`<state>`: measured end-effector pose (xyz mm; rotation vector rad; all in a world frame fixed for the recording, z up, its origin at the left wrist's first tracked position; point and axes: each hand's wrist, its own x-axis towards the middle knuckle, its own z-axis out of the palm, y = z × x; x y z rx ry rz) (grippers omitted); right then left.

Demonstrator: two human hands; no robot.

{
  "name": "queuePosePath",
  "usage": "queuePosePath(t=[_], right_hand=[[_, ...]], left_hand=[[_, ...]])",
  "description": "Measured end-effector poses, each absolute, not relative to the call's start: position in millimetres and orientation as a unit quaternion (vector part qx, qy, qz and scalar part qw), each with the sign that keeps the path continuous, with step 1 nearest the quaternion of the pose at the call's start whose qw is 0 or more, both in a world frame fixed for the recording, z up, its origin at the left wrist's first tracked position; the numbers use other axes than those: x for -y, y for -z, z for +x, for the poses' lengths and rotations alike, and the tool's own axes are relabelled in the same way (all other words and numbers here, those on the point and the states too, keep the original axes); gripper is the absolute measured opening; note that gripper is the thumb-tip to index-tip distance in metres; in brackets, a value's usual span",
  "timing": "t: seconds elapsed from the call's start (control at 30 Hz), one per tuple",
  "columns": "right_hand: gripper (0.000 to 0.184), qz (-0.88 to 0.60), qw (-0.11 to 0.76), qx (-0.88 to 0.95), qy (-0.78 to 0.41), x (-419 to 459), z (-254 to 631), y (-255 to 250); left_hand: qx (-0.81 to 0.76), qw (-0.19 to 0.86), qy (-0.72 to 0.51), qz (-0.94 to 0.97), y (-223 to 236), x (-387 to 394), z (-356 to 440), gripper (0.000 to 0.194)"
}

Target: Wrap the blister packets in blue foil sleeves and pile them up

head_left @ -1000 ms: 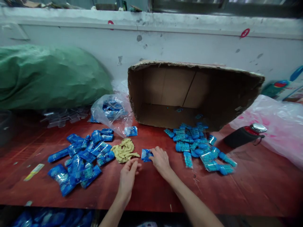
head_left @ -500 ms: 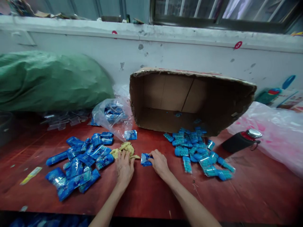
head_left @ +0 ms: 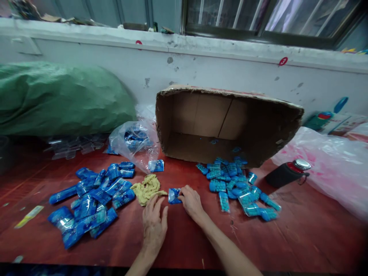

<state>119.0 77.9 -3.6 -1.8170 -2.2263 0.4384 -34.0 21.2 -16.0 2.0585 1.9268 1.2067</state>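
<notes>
My left hand is just in front of a crumpled yellow cloth, its thumb held apart from the fingers. The hand is open and appears to hold nothing. My right hand, fingers curled, grips the right end of a small flat blue packet lying on the table; those fingertips are partly hidden. To the left is a heap of shiny blue packets. On the right, small clear containers of blue pellets lie in a pile that spills from the cardboard box.
A cardboard box lies on its side at the back. Behind the packets are a clear bag and a large green sack. A black bottle leans at right beside pinkish plastic. A yellow cutter lies left.
My left hand moved onto the yellow cloth, then drew back toward me off it. The right hand has stayed at the blue packet. The whole view has shifted slightly.
</notes>
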Motion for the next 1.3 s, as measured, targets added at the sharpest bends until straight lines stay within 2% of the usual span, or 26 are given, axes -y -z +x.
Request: queuePosePath(t=[0.13,0.23,0.5,0.7,0.8,0.87,1.0,1.13,1.3], right_hand=[[0.009,-0.622,0.121,0.761,-0.14,-77,117,6],[0.01,-0.626,0.12,0.759,-0.131,-76,118,6],[0.011,-0.628,0.114,0.762,-0.108,-69,110,10],[0.008,-0.603,0.125,0.778,-0.122,-63,120,0],[0.023,-0.614,0.134,0.77,-0.116,-69,129,-4],[0.029,-0.63,0.129,0.759,-0.107,-76,131,-3],[0.012,-0.627,0.111,0.763,-0.113,-88,126,5],[0.005,-0.608,0.132,0.772,-0.13,-89,121,9],[0.011,-0.597,0.212,0.757,-0.161,-82,124,6]], left_hand=[[-0.627,0.123,-0.415,0.648,18,-13,-32,0.027],[-0.628,0.139,-0.413,0.645,20,-14,-32,0.026],[-0.644,0.055,-0.352,0.677,22,-45,-43,0.029],[-0.638,0.013,-0.31,0.705,22,-39,-36,0.031],[-0.632,0.011,-0.296,0.716,17,-40,-30,0.03],[-0.646,0.032,-0.236,0.725,11,-48,-24,0.031],[-0.662,0.101,-0.105,0.735,-3,-74,-17,0.026],[-0.651,0.144,-0.103,0.739,-11,-92,-18,0.018],[-0.63,0.205,-0.172,0.729,-12,-91,-24,0.007]])
